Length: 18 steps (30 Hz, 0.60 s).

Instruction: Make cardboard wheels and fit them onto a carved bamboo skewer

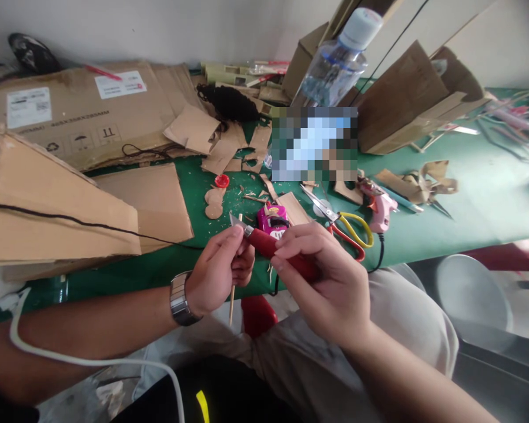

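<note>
My left hand [220,267], with a metal watch on its wrist, is closed around a thin wooden stick [232,302]. The stick stands nearly upright, its top showing just above my fingers. In my right hand [330,276] is a craft knife [262,241] with a red handle. Its blade points left and meets the stick near my left thumb. Just behind the knife sits a pink and black tape measure [273,218]. Scissors [339,220] with yellow and red handles lie to the right, beside a pink glue gun [381,205].
A large cardboard box [136,117] lies at the back left, before it a cut cardboard shape [57,205]. A water bottle [335,70] and an open cardboard box [414,100] stand behind. Scraps and shavings litter the green table [423,235]. A white cable [92,359] crosses my left arm.
</note>
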Motion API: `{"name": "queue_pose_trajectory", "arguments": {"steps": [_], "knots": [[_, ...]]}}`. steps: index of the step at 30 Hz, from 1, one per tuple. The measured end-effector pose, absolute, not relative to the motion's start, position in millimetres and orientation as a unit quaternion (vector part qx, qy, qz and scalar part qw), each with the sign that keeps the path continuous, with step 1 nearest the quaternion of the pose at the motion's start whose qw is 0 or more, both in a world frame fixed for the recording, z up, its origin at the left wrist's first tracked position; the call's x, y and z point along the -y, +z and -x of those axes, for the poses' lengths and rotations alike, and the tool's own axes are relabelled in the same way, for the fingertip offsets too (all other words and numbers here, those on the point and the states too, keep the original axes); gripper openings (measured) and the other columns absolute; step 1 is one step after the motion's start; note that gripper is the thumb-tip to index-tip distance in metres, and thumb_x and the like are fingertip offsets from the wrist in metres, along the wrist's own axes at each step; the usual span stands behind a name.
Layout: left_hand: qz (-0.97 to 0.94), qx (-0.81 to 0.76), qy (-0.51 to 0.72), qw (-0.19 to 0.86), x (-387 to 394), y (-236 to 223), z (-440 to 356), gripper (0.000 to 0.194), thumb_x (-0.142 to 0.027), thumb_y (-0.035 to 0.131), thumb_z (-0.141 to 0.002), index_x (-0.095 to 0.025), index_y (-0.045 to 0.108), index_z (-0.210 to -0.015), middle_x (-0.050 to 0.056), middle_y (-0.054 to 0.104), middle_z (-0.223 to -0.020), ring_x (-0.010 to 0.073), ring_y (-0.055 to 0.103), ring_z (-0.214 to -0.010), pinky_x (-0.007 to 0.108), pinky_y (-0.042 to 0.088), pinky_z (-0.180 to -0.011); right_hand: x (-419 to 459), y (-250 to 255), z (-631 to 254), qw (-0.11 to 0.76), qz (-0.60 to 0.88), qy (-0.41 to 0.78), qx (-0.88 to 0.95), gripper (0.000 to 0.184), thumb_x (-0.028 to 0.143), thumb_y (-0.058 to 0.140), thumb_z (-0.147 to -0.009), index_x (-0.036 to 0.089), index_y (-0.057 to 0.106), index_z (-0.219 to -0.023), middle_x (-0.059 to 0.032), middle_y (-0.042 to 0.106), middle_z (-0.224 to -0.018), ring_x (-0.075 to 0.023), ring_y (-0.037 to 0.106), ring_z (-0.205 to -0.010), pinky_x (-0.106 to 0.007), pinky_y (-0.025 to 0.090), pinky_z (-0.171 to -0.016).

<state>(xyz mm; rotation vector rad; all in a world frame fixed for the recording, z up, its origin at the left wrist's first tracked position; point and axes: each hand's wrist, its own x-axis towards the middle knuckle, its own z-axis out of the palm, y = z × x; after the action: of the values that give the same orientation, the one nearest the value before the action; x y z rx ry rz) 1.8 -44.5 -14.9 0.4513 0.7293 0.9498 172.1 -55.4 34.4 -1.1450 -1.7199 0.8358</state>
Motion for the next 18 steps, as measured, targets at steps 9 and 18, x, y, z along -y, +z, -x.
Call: {"name": "queue_pose_trajectory", "arguments": {"steps": [9,18], "knots": [[-0.208,-0.349,0.464,0.787,46.9,-13.8,-1.6,0.058,-0.066,0.074,-0.089,-0.021,0.041,-0.072,-0.008,0.033,-0.057,0.0061,0.025,-0.048,0.017,0.025,-0.044,58.3,32.5,-172.4,0.393,0.469,0.515,0.6,0.02,0.032,0.069,-0.103,0.026,0.065,-0.121,-0.0057,0.068,-0.104,-0.0208,0.066,-0.088,-0.037,0.057,-0.079],[-0.267,-0.376,0.442,0.769,50.0,-17.4,0.6,0.052,-0.066,0.069,-0.094,-0.021,0.05,-0.076,-0.007,0.036,-0.059,0.0078,0.034,-0.049,0.019,0.027,-0.044,61.8,29.5,-167.6,0.349,0.443,0.703,0.432,0.048,0.06,0.056,-0.106,0.023,0.063,-0.136,0.001,0.061,-0.077,-0.0131,0.058,-0.053,-0.024,0.043,-0.043]]}}
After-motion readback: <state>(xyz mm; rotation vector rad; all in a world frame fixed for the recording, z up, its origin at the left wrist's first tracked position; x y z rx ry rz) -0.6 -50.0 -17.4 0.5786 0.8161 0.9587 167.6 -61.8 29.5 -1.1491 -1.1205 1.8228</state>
